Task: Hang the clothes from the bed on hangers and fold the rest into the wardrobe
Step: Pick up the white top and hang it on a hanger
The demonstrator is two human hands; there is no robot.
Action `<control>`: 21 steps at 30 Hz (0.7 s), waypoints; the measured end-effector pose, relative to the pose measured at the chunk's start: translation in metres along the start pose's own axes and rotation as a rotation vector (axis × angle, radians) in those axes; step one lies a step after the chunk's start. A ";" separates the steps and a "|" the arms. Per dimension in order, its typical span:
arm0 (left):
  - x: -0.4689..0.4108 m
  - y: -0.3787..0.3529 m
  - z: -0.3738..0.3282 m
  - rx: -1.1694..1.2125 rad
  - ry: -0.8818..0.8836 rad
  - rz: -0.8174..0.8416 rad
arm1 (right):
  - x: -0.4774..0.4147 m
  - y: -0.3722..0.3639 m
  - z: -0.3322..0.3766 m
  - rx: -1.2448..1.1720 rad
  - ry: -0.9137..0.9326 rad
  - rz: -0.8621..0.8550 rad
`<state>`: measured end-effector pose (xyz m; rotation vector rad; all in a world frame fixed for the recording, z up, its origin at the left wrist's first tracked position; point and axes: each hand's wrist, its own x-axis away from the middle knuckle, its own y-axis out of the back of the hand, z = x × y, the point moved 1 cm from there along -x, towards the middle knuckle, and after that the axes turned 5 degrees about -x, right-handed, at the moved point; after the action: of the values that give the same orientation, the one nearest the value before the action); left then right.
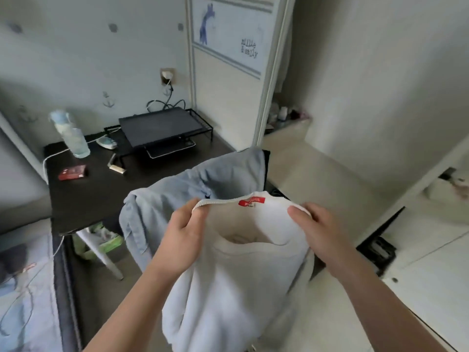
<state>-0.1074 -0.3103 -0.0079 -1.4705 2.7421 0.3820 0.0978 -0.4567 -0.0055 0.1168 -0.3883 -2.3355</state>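
Both hands — left (186,231), right (313,228) — grip the collar of a white sweatshirt (236,280) held up before the dark surface (101,194); its hem is cut off below, the red label (251,201) unreadable.

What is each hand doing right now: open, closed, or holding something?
Left hand: closed, pinching the ribbed collar of the white fleecy sweatshirt.
Right hand: closed, gripping the same collar on its other side.

Blocked ahead by the draped blue shirt (182,196); crowded left by the dark surface (101,196) with bottle (76,142) and screen (162,125); left open rightward over bare floor (317,179) toward the wardrobe opening (286,118).
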 end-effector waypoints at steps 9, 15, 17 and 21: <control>-0.158 -0.125 -0.088 0.002 -0.173 0.128 | -0.153 0.115 0.044 0.111 0.266 -0.017; -0.258 -0.182 -0.172 -0.027 -0.411 0.229 | -0.249 0.166 0.132 0.103 0.457 -0.114; -0.292 -0.197 -0.201 -0.020 -0.482 0.251 | -0.275 0.182 0.158 0.120 0.525 -0.182; -0.362 -0.220 -0.261 0.015 -0.643 0.288 | -0.320 0.220 0.216 0.227 0.652 -0.330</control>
<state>0.3043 -0.1869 0.2424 -0.7523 2.3968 0.6916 0.4308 -0.3279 0.2578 1.0884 -0.3137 -2.3919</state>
